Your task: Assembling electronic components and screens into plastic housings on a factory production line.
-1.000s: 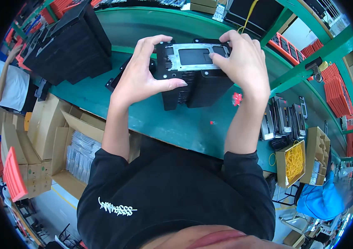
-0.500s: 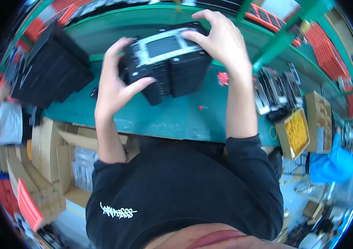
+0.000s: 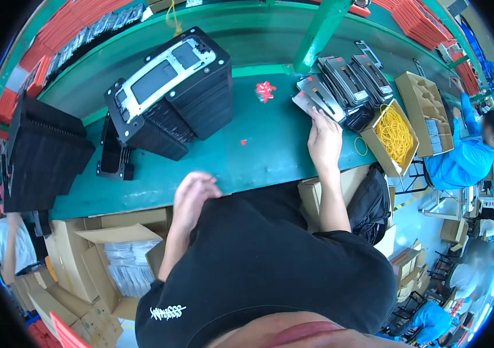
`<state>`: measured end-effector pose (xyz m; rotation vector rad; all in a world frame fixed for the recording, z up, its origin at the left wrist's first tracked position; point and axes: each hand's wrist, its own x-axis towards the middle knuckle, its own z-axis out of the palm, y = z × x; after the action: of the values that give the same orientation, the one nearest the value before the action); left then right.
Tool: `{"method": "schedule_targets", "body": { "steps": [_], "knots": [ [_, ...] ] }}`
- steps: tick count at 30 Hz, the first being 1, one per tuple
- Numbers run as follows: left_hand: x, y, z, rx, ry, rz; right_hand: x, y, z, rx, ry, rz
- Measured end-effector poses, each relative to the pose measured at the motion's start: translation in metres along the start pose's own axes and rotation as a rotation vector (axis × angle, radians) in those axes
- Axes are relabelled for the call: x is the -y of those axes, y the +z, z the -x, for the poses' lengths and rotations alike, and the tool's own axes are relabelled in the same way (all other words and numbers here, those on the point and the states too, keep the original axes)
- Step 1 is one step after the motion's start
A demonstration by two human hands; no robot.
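My right hand (image 3: 325, 142) reaches forward over the bench, its fingertips on the near edge of a flat grey metal panel (image 3: 322, 97) beside more such panels; its thumb's grip is partly hidden. At the bench's front edge my left hand (image 3: 193, 194) is slightly blurred, fingers loosely bent and apart, with nothing visible in it. Farther left stands a tall stack of black frames (image 3: 203, 95), topped by a silver frame (image 3: 154, 84) with rectangular openings. Neither hand touches this stack. A single black frame (image 3: 113, 153) leans beside it.
Another black stack (image 3: 47, 153) stands far left. Small red pieces (image 3: 265, 91) lie on the green bench (image 3: 270, 156). A box of yellow bands (image 3: 395, 136) and a cardboard tray (image 3: 424, 107) sit right. An open carton (image 3: 99, 261) stands below left. A person in blue (image 3: 467, 151) sits far right.
Both hands have let go of the black stack, which now stands on the bench. My right hand has moved to the metal panels; my left has drawn back to the front edge. The view has shifted right.
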<state>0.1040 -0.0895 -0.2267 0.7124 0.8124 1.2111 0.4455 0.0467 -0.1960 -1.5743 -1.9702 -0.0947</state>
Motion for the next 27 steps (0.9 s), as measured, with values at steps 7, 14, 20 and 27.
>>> {"method": "schedule_targets", "body": {
  "steps": [7, 14, 20, 27],
  "knots": [
    [-0.005, 0.089, -0.058, 0.23, 0.399, -0.441, 0.121, -0.035, 0.018, 0.169, -0.067, -1.052],
    [-0.008, 0.086, -0.045, 0.214, 0.473, -0.96, 0.133, -0.018, 0.014, 0.17, 0.285, -1.546],
    [0.004, 0.057, -0.02, 0.161, 0.458, -1.239, 0.128, -0.003, 0.018, 0.608, 0.286, -1.816],
    [-0.007, 0.045, 0.001, 0.179, 0.097, -0.386, 0.08, 0.024, -0.076, 0.569, -0.039, -1.199]
  ]
}}
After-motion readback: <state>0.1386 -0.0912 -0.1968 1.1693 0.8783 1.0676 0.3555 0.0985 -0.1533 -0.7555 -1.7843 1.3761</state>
